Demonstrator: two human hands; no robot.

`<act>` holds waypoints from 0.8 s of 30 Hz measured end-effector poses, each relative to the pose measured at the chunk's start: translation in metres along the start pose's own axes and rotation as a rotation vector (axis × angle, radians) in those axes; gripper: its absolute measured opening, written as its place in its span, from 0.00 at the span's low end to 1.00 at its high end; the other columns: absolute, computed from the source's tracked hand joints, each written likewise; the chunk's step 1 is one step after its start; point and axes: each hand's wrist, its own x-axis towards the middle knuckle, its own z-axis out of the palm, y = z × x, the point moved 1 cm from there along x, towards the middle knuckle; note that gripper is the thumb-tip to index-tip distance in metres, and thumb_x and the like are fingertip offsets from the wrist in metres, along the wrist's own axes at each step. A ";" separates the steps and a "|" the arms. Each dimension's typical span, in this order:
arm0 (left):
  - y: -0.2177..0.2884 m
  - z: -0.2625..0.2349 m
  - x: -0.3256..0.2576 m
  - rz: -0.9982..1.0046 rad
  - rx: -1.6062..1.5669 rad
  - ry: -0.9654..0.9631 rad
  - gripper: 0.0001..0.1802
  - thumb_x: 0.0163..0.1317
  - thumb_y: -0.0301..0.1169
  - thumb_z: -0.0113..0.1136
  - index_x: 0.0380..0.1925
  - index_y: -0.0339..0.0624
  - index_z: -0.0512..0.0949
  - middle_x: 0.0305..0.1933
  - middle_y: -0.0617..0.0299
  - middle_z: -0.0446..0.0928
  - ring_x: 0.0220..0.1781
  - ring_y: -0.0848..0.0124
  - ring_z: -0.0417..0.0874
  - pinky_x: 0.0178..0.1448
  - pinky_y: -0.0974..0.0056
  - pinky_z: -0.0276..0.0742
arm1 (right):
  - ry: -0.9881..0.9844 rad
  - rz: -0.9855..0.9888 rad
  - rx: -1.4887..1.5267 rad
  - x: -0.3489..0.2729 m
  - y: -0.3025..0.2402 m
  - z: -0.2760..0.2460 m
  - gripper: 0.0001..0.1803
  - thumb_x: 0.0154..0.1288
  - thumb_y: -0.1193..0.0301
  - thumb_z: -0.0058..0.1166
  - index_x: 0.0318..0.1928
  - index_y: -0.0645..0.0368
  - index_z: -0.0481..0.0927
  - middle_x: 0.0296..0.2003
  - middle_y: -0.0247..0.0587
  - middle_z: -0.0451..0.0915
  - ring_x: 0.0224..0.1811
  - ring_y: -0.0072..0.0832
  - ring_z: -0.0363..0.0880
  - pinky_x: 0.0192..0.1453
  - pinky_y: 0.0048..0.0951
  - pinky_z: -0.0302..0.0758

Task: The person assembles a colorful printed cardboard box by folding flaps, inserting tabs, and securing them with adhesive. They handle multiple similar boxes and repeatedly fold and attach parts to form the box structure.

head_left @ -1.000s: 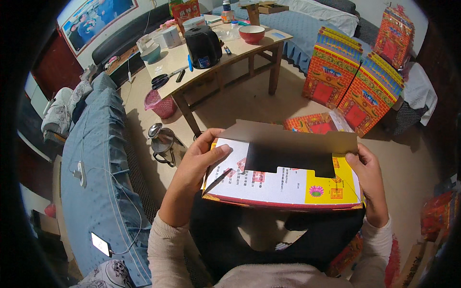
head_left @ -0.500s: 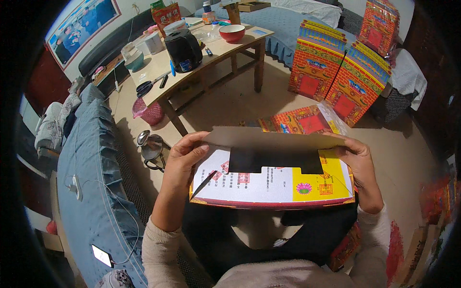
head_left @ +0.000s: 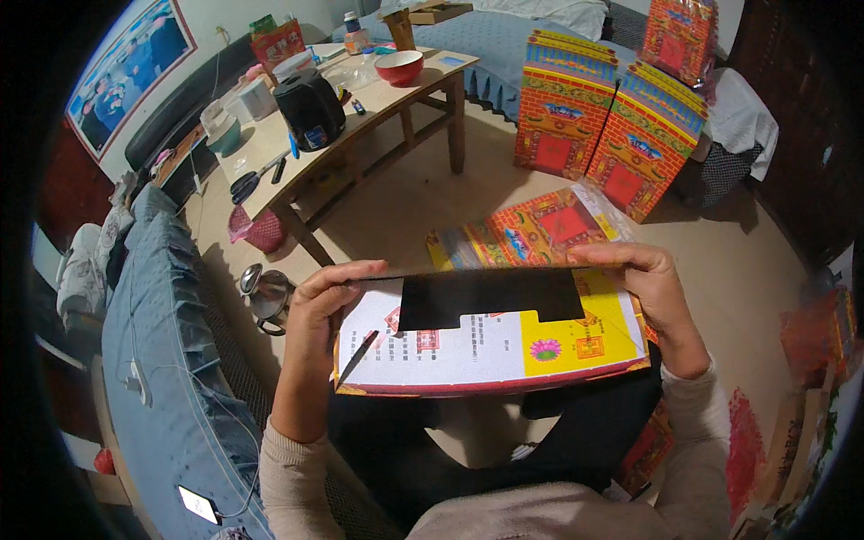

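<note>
Living room, wooden table point(head_left: 396, 95) beyond. Printed cardboard box point(head_left: 459, 351) over person's lap point(head_left: 580, 441), long axis left–right; left hand point(head_left: 326, 301) and right hand point(head_left: 650, 288) equally near, fingers of each gripping opposite ends.

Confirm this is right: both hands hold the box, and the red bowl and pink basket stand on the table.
Only the pink basket is wrong: the head view shows it on the floor. The left hand and right hand do hold the box, and the red bowl stands on the table.
</note>
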 end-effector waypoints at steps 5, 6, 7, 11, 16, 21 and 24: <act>0.002 0.011 0.004 -0.081 0.083 0.001 0.14 0.70 0.22 0.54 0.54 0.34 0.80 0.45 0.56 0.85 0.42 0.73 0.87 0.48 0.71 0.83 | 0.087 0.000 -0.102 0.004 -0.008 0.001 0.16 0.66 0.83 0.53 0.53 0.67 0.83 0.49 0.39 0.86 0.56 0.25 0.82 0.62 0.27 0.76; 0.000 0.000 0.007 -0.062 0.131 -0.031 0.15 0.69 0.19 0.54 0.53 0.34 0.81 0.47 0.55 0.85 0.43 0.70 0.88 0.48 0.69 0.85 | 0.054 -0.021 -0.072 0.005 -0.018 0.011 0.16 0.66 0.84 0.53 0.53 0.66 0.83 0.49 0.40 0.86 0.56 0.25 0.82 0.62 0.27 0.76; 0.001 -0.007 0.005 -0.071 0.125 -0.051 0.15 0.66 0.17 0.54 0.51 0.34 0.82 0.47 0.54 0.85 0.43 0.70 0.88 0.48 0.69 0.84 | 0.023 -0.041 -0.041 0.008 -0.024 0.017 0.17 0.65 0.85 0.53 0.53 0.65 0.84 0.50 0.40 0.86 0.56 0.25 0.82 0.62 0.27 0.76; 0.016 0.013 0.009 -0.052 0.106 -0.174 0.20 0.57 0.09 0.47 0.40 0.32 0.87 0.50 0.47 0.84 0.46 0.63 0.88 0.51 0.65 0.85 | -0.165 -0.142 -0.139 0.014 -0.014 0.006 0.30 0.54 0.93 0.44 0.53 0.59 0.86 0.53 0.44 0.85 0.58 0.31 0.82 0.66 0.30 0.74; 0.011 0.000 0.014 -0.011 0.093 -0.221 0.22 0.58 0.07 0.42 0.38 0.30 0.87 0.53 0.46 0.83 0.46 0.61 0.89 0.51 0.65 0.87 | -0.329 -0.288 -0.337 0.013 -0.024 0.000 0.33 0.51 0.90 0.43 0.55 0.54 0.86 0.58 0.48 0.82 0.64 0.39 0.78 0.71 0.37 0.68; 0.008 0.007 0.009 0.073 0.233 -0.159 0.24 0.48 0.06 0.40 0.32 0.31 0.88 0.55 0.41 0.81 0.52 0.57 0.86 0.57 0.58 0.85 | -0.449 -0.354 -0.436 0.009 -0.046 0.002 0.17 0.72 0.66 0.50 0.56 0.49 0.86 0.62 0.50 0.78 0.68 0.44 0.73 0.72 0.40 0.66; 0.006 0.012 0.007 0.086 0.262 -0.136 0.25 0.48 0.06 0.39 0.31 0.32 0.88 0.56 0.42 0.80 0.52 0.57 0.85 0.56 0.59 0.85 | -0.510 -0.221 -0.368 0.014 -0.054 0.006 0.25 0.70 0.50 0.54 0.56 0.53 0.86 0.61 0.51 0.79 0.66 0.49 0.73 0.70 0.46 0.67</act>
